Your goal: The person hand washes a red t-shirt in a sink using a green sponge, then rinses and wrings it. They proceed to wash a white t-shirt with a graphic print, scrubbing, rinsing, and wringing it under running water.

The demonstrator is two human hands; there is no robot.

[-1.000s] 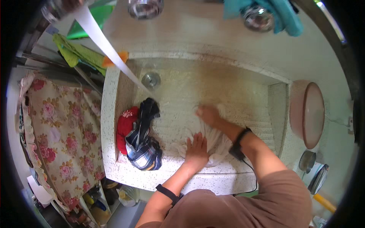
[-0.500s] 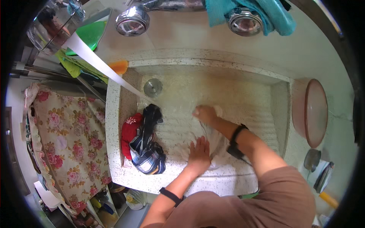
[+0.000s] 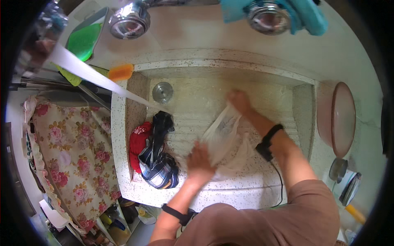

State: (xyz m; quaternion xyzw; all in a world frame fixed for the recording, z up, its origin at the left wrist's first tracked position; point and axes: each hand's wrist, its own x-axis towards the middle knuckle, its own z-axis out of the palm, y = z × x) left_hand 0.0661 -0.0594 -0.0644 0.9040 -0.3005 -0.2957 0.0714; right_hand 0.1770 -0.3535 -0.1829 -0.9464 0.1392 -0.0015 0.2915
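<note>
both hands gripping white cloth, clothes pile beside

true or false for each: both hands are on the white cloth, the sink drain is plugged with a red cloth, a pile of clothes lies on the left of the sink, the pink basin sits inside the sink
1. Both hands, left hand and right hand, are on the white cloth: true.
2. Red cloth plugs the drain: false, the drain is uncovered; the red cloth lies nearer.
3. Pile of clothes lies on the left of the sink: true.
4. Pink basin sits inside the sink: false, it stands outside, to the right.
</note>
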